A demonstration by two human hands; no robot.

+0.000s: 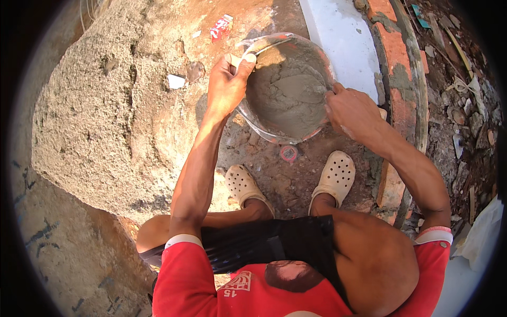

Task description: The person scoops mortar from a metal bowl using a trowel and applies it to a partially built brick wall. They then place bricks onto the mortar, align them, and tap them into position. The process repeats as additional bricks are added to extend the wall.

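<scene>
The left hand [228, 87] pinched the far-left rim of the mortar bucket [282, 140]; the right hand [353, 112] gripped its right rim. Bucket positioning appeared underway; the next move likely required level support.

Bucket [280, 140]: round, wide mouth, sits upper centre of the frame, a bit right of the midline. Mouth faces the camera; exact tilt can't be told. Rim is smeared pale grey, with orange-red patches at the lower edge and right side. Mortar [296, 100] inside: grey, wet-looking, thick. Surface uneven, soft folds and ridges around the middle. Sunlit tan patch at the mortar's upper left, rest mostly in shade. Fill depth unclear from this angle.
</scene>
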